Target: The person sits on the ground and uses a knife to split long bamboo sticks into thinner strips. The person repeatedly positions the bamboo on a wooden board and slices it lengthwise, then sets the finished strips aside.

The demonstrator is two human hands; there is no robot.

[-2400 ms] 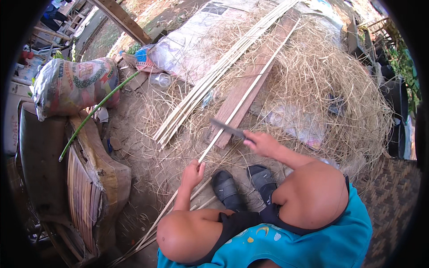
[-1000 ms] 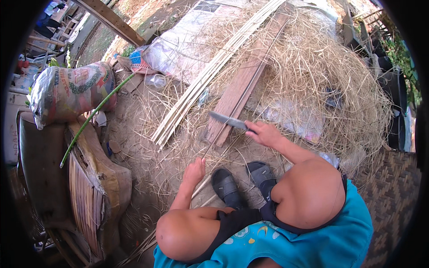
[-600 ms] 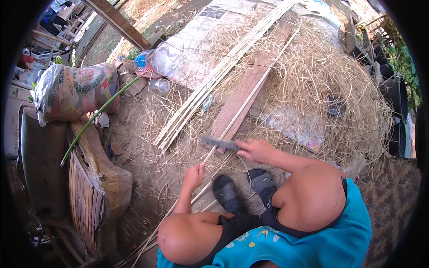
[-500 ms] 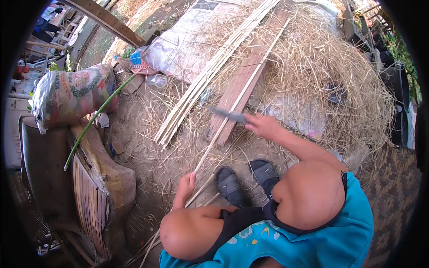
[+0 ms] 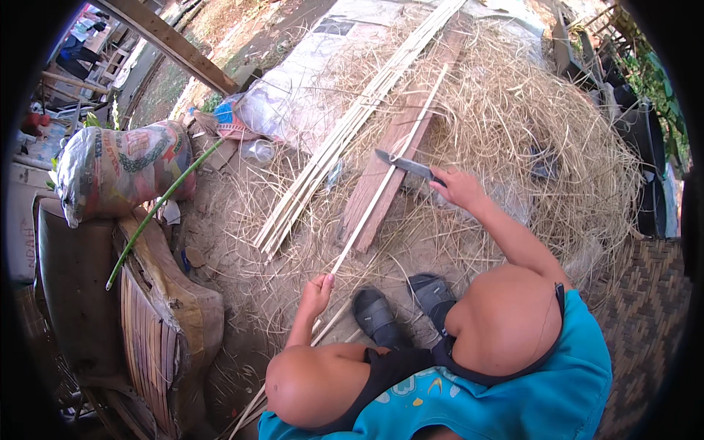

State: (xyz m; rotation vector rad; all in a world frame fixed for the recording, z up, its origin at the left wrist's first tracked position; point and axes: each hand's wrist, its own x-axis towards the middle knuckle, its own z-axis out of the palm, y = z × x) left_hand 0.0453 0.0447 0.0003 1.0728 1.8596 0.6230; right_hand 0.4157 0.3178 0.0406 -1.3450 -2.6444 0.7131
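My left hand point(image 5: 317, 291) is closed around the near part of a long, pale bamboo strip point(image 5: 372, 203). The strip slants up and away to the right, lying along a brown wooden board point(image 5: 364, 192). In my right hand point(image 5: 457, 188) is a knife point(image 5: 409, 165), gripped by its dark handle. Its broad blade rests across the strip over the board, and a small pale curl point(image 5: 394, 157) shows at the blade. Left of the board lies a bundle of similar pale bamboo strips point(image 5: 323, 161).
A large heap of thin shavings point(image 5: 543, 125) covers the right side of the board. At left are a stuffed sack point(image 5: 121, 165), a green stalk point(image 5: 165, 202) and a worn seat with slats point(image 5: 150, 337). My sandalled feet point(image 5: 378, 312) stand near the board; woven matting point(image 5: 642, 323) lies at right.
The knife has moved farther up the strip, away from me, and its blade now shows broadside. My left hand has shifted slightly right, still holding the strip.
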